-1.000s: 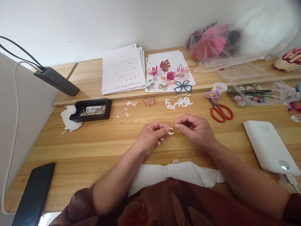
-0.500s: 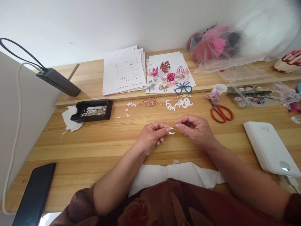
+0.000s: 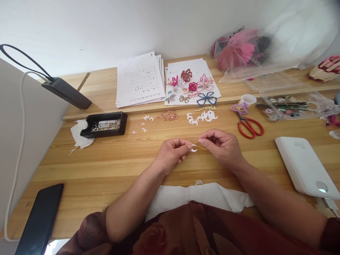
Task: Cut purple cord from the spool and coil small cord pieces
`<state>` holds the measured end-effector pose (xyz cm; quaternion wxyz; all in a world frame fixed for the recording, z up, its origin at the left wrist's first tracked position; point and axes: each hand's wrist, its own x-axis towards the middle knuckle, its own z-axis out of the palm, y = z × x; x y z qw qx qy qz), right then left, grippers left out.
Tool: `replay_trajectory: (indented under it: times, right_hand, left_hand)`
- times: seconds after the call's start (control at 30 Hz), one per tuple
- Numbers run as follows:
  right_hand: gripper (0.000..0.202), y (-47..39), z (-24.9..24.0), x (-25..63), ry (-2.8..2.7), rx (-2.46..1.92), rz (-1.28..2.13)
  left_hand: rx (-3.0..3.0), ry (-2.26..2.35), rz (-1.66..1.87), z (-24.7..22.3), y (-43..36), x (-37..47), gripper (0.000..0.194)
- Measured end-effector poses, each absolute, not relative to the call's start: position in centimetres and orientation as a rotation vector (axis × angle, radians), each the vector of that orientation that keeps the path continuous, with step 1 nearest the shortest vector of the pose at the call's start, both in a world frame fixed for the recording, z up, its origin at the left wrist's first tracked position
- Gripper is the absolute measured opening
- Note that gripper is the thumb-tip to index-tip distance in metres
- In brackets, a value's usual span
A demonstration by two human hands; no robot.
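My left hand (image 3: 174, 154) pinches a small white paper crescent (image 3: 194, 148) between thumb and forefinger. A thin gold wire or thread (image 3: 201, 146) runs from the crescent toward my right hand (image 3: 221, 146). The right thumb and forefinger are pinched together on a fine strand by the wire; its exact end is hidden. Just beyond the hands lie loose white crescents (image 3: 209, 115), a group of brown wire-stemmed crescent pieces (image 3: 170, 115), and a few smaller white cutouts (image 3: 143, 130).
A black tray of beads (image 3: 123, 124) stands at the left, a phone (image 3: 39, 216) nearer. Red-handled scissors (image 3: 250, 128), a white power bank (image 3: 302, 164) and a clear box (image 3: 292, 115) are at right. Cut paper sheets (image 3: 140, 58) and colourful wire flowers (image 3: 193, 86) lie behind.
My right hand has shifted very slightly to the right, and more of the gold wire shows between the hands. My left hand keeps its place with the crescent.
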<state>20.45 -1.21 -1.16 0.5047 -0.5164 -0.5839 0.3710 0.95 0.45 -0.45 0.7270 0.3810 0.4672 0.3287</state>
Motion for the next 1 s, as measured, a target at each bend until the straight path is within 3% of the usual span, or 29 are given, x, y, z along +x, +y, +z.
replay_trajectory:
  times: [0.5,1.0]
  right_hand:
    - [0.006,-1.2,-0.9,20.1,-1.415,-1.186,1.02]
    - [0.008,-2.2,-1.3,19.2,-1.542,-1.283,0.754]
  left_hand:
    - [0.724,1.017,0.828,-0.4,0.6,1.1,0.036]
    - [0.705,0.994,0.902,-0.3,0.4,1.4,0.041]
